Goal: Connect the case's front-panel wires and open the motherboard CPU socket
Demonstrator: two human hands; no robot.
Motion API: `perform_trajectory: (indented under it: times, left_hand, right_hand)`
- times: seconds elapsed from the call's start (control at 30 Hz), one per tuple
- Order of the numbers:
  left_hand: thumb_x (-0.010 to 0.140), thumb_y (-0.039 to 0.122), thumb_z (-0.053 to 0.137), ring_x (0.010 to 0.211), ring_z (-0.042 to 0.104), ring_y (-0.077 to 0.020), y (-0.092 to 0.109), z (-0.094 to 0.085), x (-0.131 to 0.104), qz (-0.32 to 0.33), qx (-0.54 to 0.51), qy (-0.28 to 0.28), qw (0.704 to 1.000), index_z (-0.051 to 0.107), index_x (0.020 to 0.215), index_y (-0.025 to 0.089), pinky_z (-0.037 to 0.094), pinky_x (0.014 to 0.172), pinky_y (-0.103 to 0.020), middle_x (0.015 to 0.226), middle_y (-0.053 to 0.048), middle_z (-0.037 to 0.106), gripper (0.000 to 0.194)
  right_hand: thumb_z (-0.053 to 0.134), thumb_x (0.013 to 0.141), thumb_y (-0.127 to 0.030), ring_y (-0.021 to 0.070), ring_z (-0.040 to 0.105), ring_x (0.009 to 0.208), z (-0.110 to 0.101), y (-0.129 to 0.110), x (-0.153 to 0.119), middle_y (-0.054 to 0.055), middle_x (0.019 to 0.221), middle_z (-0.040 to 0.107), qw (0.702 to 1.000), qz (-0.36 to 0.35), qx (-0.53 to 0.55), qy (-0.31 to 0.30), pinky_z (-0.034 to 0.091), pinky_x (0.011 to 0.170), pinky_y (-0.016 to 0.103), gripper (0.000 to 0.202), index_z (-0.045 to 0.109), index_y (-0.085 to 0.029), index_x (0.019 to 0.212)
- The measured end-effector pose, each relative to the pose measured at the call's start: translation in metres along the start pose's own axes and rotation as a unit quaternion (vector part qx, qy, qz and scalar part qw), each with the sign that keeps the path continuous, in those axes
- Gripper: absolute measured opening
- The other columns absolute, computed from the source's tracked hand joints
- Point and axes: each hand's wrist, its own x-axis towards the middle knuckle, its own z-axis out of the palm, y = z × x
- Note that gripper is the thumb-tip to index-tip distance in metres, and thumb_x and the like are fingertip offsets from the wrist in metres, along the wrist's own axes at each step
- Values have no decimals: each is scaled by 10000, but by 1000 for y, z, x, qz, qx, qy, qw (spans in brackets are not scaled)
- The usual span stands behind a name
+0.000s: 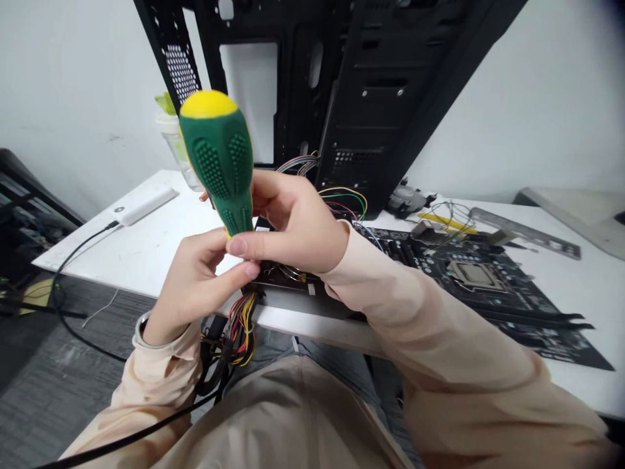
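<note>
A screwdriver with a green and yellow handle (222,156) stands nearly upright, its butt towards me. My right hand (297,225) is closed round the lower end of the handle, thumb in front. Just below, my left hand (195,273) is closed with its thumb and fingers about the screwdriver's lower part. The blade and tip are hidden behind my hands. Under them lies a dark metal box (293,301), apparently a power supply, at the table's front edge. A bundle of coloured cables (243,329) hangs from it.
Behind my hands rises a black computer case (390,117). At right lies a motherboard (473,277), with a CPU cooler (407,198) and a metal strip (527,234) beyond it. A white power strip (146,205) and clear bottle (178,146) are at left. A black cable (141,430) crosses my left sleeve.
</note>
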Motion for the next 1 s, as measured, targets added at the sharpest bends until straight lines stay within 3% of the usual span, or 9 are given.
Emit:
perform_trajectory:
  times: [0.17,0.3,0.4,0.53,0.63,0.8,0.87,1.0]
  left_hand:
    - [699,183,720,577,576,-118,5,9,0,-36,36,97,994,538,614,198,480,536,-219,595,61,606,201]
    - [752,193,676,581,586,-117,6,6,-4,-30,45,64,997,593,668,190,484,546,-222,622,43,634,118]
    - [804,214,648,628,627,-129,3,0,-6,-27,13,27,999,635,739,178,509,600,-232,689,14,683,76]
    - [848,211,596,675,650,-140,2,-2,-6,-23,5,-8,1000,664,781,184,519,645,-242,726,-2,709,100]
    - [807,228,627,651,631,-148,6,1,-4,-17,26,17,999,657,759,192,506,590,-242,699,12,686,67]
    - [749,240,687,598,578,-142,10,9,-1,-20,89,71,993,600,690,214,478,530,-241,635,44,630,108]
    - [756,237,688,570,557,-132,10,9,-2,-19,100,75,992,585,660,212,463,517,-237,602,49,612,143]
    - [792,245,658,597,598,-132,6,2,-4,-8,74,23,997,631,698,197,487,570,-232,646,38,664,110]
  right_hand:
    - [748,679,-320,156,569,1023,2,-6,3,4,944,581,999,31,-3,42,498,901,295,371,538,-159,939]
    - [746,658,-309,136,601,942,0,-7,-1,-8,907,590,995,29,88,29,521,852,267,360,520,-171,902]
    - [682,693,-254,140,621,938,-3,-4,-5,5,956,617,985,34,171,-2,531,776,243,369,514,-156,1007]
    - [569,781,-299,120,613,950,-3,1,-4,-27,938,611,992,35,123,-18,500,760,238,371,489,-134,1104]
    - [636,743,-331,98,595,906,-2,2,0,-39,868,573,998,4,59,-7,486,819,246,347,526,-129,1003]
    - [765,603,-242,117,545,855,-4,-2,2,-13,817,511,999,-20,-16,35,473,847,248,334,508,-155,799]
    - [754,615,-237,120,558,871,-4,-4,0,-12,825,526,999,-12,6,36,473,873,256,315,508,-159,795]
    - [683,695,-290,101,610,864,-4,-3,-3,-16,900,593,988,7,155,-11,504,843,262,322,534,-145,942]
